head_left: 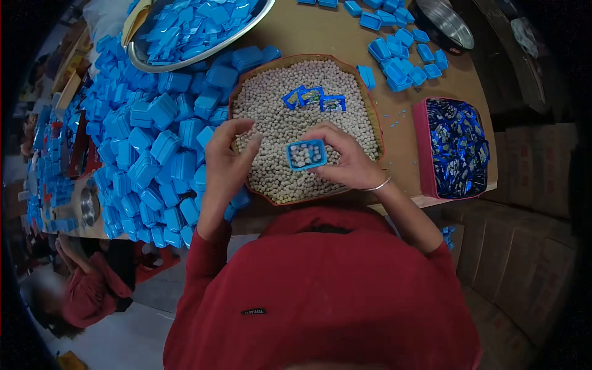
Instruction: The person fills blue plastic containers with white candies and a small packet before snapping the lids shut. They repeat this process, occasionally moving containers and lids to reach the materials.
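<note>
My right hand point(350, 161) grips a small blue plastic box point(288, 158) by its right side, above a wide tray point(378, 132) of small pale round balls point(277, 179). Inside the box lie several of these pale balls. My left hand point(228, 154) is at the tray's left edge, thumb and fingers apart, with nothing seen in it. Three blue printed packets point(310, 96) rest on the balls, just beyond my right hand.
A big heap of closed blue boxes point(163, 145) fills the left. A metal basin point(246, 38) of flat blue pieces stands behind. Open blue boxes point(394, 52) lie at back right, near a metal bowl point(450, 28). A pink-sided container point(425, 154) holds shiny packets. Another person point(95, 290) is at lower left.
</note>
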`<state>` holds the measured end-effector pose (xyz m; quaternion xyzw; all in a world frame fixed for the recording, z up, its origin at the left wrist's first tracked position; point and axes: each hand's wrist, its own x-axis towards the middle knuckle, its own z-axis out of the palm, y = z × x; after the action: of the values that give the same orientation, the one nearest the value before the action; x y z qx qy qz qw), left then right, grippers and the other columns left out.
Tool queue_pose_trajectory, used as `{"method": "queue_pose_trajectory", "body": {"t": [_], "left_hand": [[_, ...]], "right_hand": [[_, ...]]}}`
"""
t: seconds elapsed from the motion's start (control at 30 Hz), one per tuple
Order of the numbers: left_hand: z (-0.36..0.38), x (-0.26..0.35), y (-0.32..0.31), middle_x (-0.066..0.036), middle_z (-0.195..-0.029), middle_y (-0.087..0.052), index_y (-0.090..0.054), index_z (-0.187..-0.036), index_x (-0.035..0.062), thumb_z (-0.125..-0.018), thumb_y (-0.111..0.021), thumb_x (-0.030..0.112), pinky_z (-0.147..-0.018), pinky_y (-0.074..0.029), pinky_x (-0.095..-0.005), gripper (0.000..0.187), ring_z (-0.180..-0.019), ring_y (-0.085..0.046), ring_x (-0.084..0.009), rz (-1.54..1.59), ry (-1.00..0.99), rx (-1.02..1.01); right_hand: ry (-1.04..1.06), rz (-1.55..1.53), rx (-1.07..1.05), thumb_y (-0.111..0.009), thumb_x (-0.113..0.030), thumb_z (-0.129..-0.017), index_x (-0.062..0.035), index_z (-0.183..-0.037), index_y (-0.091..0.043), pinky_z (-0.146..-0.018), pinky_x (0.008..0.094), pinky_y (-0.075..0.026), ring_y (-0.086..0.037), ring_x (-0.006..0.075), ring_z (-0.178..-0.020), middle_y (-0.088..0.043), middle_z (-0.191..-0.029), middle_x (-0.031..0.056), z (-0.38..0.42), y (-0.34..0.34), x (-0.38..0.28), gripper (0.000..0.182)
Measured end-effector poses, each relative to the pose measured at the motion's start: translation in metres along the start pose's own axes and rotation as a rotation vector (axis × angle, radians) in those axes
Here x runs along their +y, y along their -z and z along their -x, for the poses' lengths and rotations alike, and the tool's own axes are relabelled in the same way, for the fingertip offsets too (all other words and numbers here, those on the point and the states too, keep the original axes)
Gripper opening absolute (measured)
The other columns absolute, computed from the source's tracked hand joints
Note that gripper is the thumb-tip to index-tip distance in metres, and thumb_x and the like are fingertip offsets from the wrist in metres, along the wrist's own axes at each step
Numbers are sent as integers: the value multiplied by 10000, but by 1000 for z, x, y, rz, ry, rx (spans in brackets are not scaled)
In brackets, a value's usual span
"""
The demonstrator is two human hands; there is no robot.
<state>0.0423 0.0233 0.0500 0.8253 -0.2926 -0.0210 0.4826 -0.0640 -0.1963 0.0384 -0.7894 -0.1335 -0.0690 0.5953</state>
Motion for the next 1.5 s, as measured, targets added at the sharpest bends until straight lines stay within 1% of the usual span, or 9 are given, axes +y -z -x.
{"method": "queue_pose_trajectory", "body": {"t": [0.43,0.63,0.73,0.93,1.07,1.13,1.23,1.33,1.5], "left_hand": [[17,-2,-17,-73,-918,-649,-603,-1040,-11,-850,-627,73,-750,-472,-256,210,-855,-598,-119,188,191,-144],[18,-6,-24,-70,-914,-646,-603,-1045,-8,-850,-626,74,-748,-470,-256,213,-844,-592,-115,170,192,-167],[20,-9,-29,-83,-880,-647,-608,-1025,-6,-836,-639,87,-690,-479,-260,213,-828,-595,-127,176,138,-132],[21,-3,-32,-61,-921,-648,-599,-1066,-3,-889,-590,129,-747,-465,-249,221,-851,-586,-107,231,201,-216],[19,0,-33,-79,-1062,-597,-543,-1177,17,-939,-495,161,-751,-509,-305,282,-953,-586,-153,763,496,-343],[19,14,-34,-84,-1137,-564,-515,-1226,27,-957,-450,168,-783,-524,-330,311,-1006,-572,-161,1183,670,-376],[24,6,-50,-80,-1191,-550,-501,-1254,39,-953,-441,167,-805,-522,-334,332,-1018,-574,-175,987,635,-370],[22,-6,-53,-65,-1168,-572,-519,-1243,47,-938,-449,140,-797,-512,-323,327,-1011,-576,-174,948,706,-338],[19,0,-54,-69,-1159,-579,-528,-1228,46,-927,-454,110,-827,-507,-348,317,-1009,-579,-181,902,717,-374]], "right_hand": [[61,86,40,-665,-12,-660,-45,-1128,-552,-891,336,-442,-550,282,-1038,-538,-1065,118,11,-2,-8,482],[-56,607,10,-653,-19,-637,-34,-1085,-551,-837,367,-462,-549,326,-974,-528,-1004,130,20,21,2,460],[-106,435,58,-660,-23,-648,-38,-1077,-563,-828,344,-461,-561,307,-953,-539,-991,122,28,26,0,440],[-67,24,138,-695,-58,-670,-42,-1089,-562,-838,341,-455,-573,265,-975,-554,-1003,105,25,10,-7,441],[-29,19,99,-713,-42,-686,-36,-1124,-572,-905,326,-426,-555,233,-1034,-553,-1059,98,14,-8,0,460],[-35,116,38,-727,-124,-710,-37,-1151,-546,-896,354,-434,-540,274,-1051,-533,-1090,124,12,-10,6,485],[-74,239,-19,-703,-228,-754,-41,-1197,-498,-879,392,-446,-520,319,-1063,-515,-1118,153,14,-8,2,523],[-242,898,-3,-623,-168,-805,-38,-1229,-494,-889,423,-445,-504,342,-1074,-516,-1164,168,30,7,0,462],[-374,993,-166,-599,-82,-746,-39,-1049,-570,-786,419,-474,-560,327,-901,-564,-999,146,43,10,21,306]]}}
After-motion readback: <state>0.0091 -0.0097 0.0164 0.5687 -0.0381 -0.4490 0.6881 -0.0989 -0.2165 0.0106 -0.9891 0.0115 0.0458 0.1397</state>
